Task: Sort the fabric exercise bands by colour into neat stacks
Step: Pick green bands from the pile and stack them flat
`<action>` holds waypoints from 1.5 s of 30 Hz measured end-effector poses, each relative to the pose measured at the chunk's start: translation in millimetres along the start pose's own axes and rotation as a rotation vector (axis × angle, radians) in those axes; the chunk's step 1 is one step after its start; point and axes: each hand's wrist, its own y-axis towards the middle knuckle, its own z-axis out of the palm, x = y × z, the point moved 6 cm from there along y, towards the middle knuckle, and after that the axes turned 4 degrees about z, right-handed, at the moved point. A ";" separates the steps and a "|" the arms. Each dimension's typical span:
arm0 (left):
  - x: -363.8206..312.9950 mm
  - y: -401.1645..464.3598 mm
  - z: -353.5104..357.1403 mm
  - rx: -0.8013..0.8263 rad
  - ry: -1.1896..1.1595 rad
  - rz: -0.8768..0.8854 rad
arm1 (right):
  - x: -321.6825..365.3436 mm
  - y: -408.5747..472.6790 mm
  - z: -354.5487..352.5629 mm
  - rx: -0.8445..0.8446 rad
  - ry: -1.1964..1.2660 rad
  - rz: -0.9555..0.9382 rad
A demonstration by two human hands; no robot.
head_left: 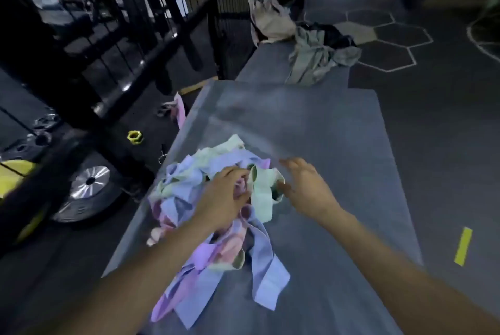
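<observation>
A tangled heap of fabric exercise bands (186, 194) in pale green, light blue, pink and purple lies on the near left part of a grey platform (311, 123). My left hand (224, 196) rests on top of the heap with its fingers curled into a pink band. My right hand (305, 185) hovers at the heap's right edge, fingers spread and relaxed, its thumb touching a pale green band (263, 194). A long blue band (266, 267) trails toward me.
A second grey block (265, 66) behind carries beige and grey-green clothes (311, 56). A pink band (180, 110) hangs off the platform's left edge. Black gym racks, a weight plate (89, 180) and a yellow collar (134, 137) stand on the floor to the left.
</observation>
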 end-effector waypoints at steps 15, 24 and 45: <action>71.9 6.7 95.9 -0.171 0.074 0.163 | -64.2 50.9 147.8 -0.185 0.138 -0.039; 51.6 -16.2 74.0 -0.235 0.062 0.153 | -47.4 8.6 92.6 -0.467 0.346 -0.110; -108.6 -75.8 -45.6 -0.583 -0.306 0.564 | 25.3 -115.0 -54.7 -0.540 0.598 -0.392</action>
